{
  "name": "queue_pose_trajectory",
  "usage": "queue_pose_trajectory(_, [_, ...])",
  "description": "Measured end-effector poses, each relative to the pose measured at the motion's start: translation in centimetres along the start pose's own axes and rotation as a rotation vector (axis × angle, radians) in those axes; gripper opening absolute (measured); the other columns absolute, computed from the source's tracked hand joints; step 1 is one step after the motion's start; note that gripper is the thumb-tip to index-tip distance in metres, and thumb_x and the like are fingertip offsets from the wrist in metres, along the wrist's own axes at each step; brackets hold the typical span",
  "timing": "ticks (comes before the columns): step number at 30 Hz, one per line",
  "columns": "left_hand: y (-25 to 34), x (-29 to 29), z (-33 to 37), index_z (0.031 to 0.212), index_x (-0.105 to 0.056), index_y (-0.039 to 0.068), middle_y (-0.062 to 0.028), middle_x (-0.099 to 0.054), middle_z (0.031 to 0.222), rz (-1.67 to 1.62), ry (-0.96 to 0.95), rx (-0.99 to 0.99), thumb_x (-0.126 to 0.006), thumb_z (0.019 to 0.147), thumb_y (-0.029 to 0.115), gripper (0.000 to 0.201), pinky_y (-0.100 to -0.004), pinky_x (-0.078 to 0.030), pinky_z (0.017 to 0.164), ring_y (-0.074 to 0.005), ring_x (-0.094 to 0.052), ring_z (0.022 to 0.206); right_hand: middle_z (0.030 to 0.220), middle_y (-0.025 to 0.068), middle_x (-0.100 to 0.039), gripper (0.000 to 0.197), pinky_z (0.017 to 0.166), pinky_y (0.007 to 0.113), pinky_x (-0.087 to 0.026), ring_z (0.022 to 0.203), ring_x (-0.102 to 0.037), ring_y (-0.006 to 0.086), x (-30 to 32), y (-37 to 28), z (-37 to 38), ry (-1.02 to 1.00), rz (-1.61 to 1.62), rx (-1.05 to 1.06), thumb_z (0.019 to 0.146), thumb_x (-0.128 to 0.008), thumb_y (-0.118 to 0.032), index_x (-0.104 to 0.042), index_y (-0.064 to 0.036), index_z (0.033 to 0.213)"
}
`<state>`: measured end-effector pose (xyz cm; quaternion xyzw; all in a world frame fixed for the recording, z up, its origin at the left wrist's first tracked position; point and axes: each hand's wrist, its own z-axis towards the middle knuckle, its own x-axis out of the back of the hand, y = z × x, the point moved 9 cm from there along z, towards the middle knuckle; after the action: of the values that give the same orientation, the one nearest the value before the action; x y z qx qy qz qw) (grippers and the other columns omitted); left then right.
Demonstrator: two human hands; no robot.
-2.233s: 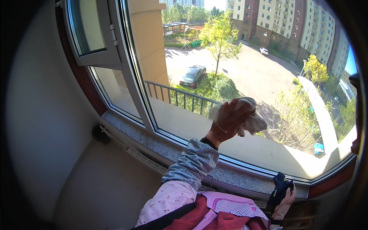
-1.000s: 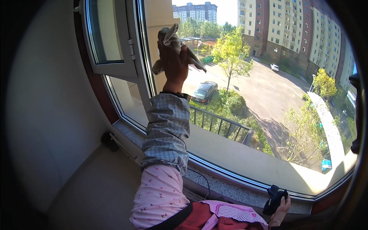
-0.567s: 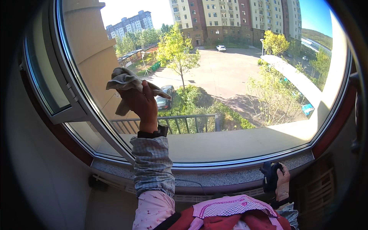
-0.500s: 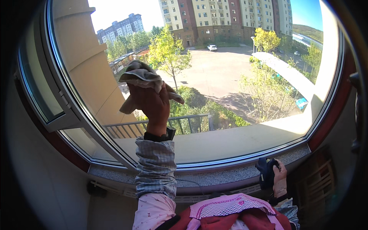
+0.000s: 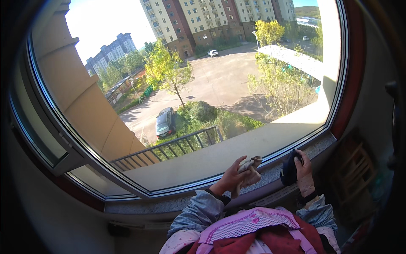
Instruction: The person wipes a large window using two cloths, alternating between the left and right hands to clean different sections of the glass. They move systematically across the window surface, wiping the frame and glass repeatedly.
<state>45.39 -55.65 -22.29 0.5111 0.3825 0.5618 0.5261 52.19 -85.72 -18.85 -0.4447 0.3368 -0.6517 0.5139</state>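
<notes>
A crumpled pale cloth (image 5: 250,177) is bunched in my left hand (image 5: 230,177), whose fingers are closed round it just above the stone sill. To its right, over the same sill, my right hand (image 5: 304,167) grips a dark navy cloth (image 5: 289,170) that hangs down from the fingers. The two hands are apart, level with each other. Beyond them stands the large window pane (image 5: 228,95), and neither hand is seen touching the glass.
The speckled stone sill (image 5: 270,173) runs below the window frame (image 5: 177,189). A narrow side window sash (image 5: 38,110) is at the left. A wooden slatted piece (image 5: 353,180) stands low at the right. Outside are a railing (image 5: 169,148) and a parked dark car (image 5: 165,122).
My left hand has come down from high before the glass to the sill, bringing the pale cloth near my right hand. The view has tilted. My right hand still holds the navy cloth.
</notes>
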Motion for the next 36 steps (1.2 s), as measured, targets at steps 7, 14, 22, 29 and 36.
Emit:
queue_pose_trajectory(7, [0.5,-3.9,-1.4,0.15,-0.045,0.008,-0.0111,-0.063,0.121,-0.083,-0.227,0.054,-0.066,0.102,0.04,0.061,-0.035,-0.051,0.095,-0.015,-0.059,0.112,0.129,0.0168,-0.064,0.039,0.102,0.041,-0.049,0.118,-0.062,0.0347,-12.1,-14.1,-3.6,-0.62,0.164,0.532,0.104,-0.06,-0.028,-0.061,-0.0051,0.135])
queue_pose_trajectory(14, [3.1,0.7,-1.9,0.135,-0.059,0.008,-0.0032,-0.066,0.117,-0.588,0.308,0.018,-0.054,0.109,0.035,0.038,-0.029,-0.054,0.088,-0.0114,-0.063,0.102,0.141,0.0185,-0.057,0.052,0.109,0.047,-0.045,0.13,-0.054,0.0378,-10.9,-14.4,-3.5,-0.454,0.078,0.534,0.094,-0.072,-0.036,-0.061,-0.0064,0.136])
queue_pose_trajectory(22, [6.3,-1.2,-0.5,0.152,-0.042,0.007,-0.0061,-0.051,0.146,-0.432,0.284,0.033,-0.028,0.115,0.043,0.054,-0.0348,-0.037,0.115,-0.0183,-0.049,0.134,0.155,0.0213,-0.038,0.088,0.114,0.043,-0.04,0.143,-0.043,0.0341,-15.0,-9.4,-3.6,-0.549,0.427,0.127,0.087,-0.082,-0.029,-0.033,-0.0047,0.156])
queue_pose_trajectory(29, [10.1,-0.5,-0.5,0.15,-0.043,0.007,-0.0089,-0.051,0.147,-0.608,0.039,-0.195,-0.039,0.114,0.027,0.041,-0.039,-0.036,0.117,-0.0213,-0.047,0.137,0.143,0.0139,-0.056,0.048,0.103,0.041,-0.052,0.124,-0.062,0.0276,-15.3,-10.5,0.0,-0.601,0.711,0.293,0.095,-0.069,-0.014,-0.056,-0.0068,0.14])
queue_pose_trajectory(36, [19.6,14.8,-7.6,0.127,-0.06,0.004,-0.0065,-0.065,0.121,0.338,0.91,-0.64,-0.057,0.105,0.011,0.023,-0.0356,-0.049,0.1,-0.0184,-0.064,0.111,0.15,0.0171,-0.049,0.043,0.113,0.039,-0.046,0.136,-0.054,0.0298,-9.6,-8.8,7.4,-0.408,0.833,0.065,0.107,-0.053,-0.009,-0.045,-0.0036,0.149])
